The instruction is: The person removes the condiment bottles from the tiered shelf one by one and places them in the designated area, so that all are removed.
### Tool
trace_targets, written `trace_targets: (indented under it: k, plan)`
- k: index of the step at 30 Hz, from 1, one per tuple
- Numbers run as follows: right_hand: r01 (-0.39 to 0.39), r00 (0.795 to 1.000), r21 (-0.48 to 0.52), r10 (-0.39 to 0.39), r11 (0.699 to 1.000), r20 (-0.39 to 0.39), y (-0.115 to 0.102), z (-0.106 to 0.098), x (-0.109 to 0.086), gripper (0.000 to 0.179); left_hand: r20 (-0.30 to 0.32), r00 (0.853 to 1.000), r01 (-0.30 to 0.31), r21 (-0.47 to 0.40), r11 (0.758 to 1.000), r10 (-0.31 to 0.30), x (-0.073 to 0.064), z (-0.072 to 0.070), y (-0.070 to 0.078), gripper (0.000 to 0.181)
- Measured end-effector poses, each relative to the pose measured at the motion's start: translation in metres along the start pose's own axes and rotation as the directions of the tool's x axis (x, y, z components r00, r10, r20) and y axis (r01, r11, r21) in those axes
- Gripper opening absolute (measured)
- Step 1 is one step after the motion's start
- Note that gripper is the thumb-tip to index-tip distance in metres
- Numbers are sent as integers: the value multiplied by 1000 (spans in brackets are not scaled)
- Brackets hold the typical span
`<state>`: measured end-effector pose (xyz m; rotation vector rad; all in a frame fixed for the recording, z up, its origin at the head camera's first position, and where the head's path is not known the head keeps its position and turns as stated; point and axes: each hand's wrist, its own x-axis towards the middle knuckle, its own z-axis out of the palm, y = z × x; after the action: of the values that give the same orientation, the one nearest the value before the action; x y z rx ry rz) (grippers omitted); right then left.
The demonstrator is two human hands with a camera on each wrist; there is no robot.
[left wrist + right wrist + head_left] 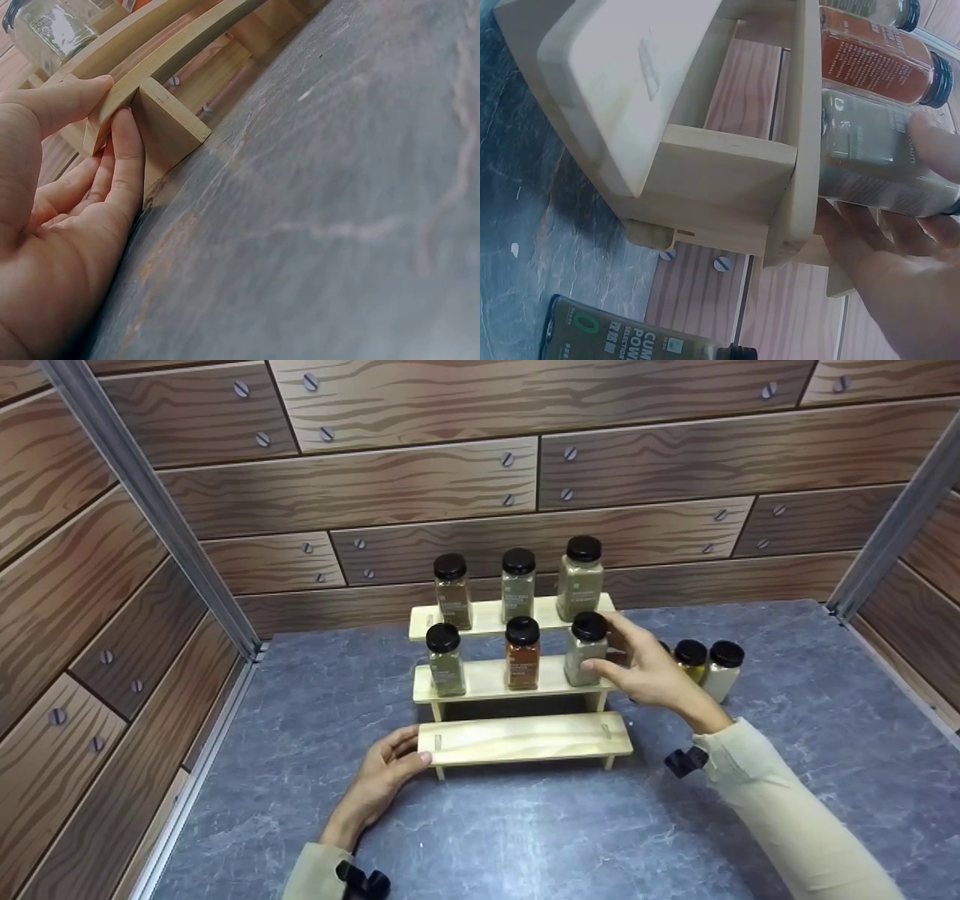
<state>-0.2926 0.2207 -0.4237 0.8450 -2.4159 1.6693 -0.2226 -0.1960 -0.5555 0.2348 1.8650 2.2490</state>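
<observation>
A three-tier wooden spice rack [517,739] stands on the table. My left hand [385,771] pinches the left end of its lowest shelf, thumb on top and fingers underneath, as the left wrist view shows. With my right hand [645,664] I grip a black-capped glass spice jar [586,652] of pale grey-green contents at the right end of the middle shelf [480,682]. Its base is right at the board. Left of it on that shelf are a red-orange spice jar [523,656] and a green spice jar [448,664]. The lowest shelf bears no jar.
Three more jars stand on the top shelf [486,610], one of them brown [453,596]. Right of the rack, partly behind my right hand, are a yellow jar [691,656] and a white jar [722,675]. A jar labelled "CUM POW" [630,334] shows beside the rack. Wood-patterned walls [420,495] enclose the table.
</observation>
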Motion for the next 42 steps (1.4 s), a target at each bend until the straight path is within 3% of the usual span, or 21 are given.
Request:
trace_targets:
  k: [23,42]
  plan:
    - [87,996,9,-86,996,-29,-8,-10,-13,61,-7,1000,-5,-8,1000,5,0,0,1,70]
    - [100,992,-13,-101,995,-81,-9,-28,-30,60,-14,1000,-5,10,1000,5,-1,1,2,72]
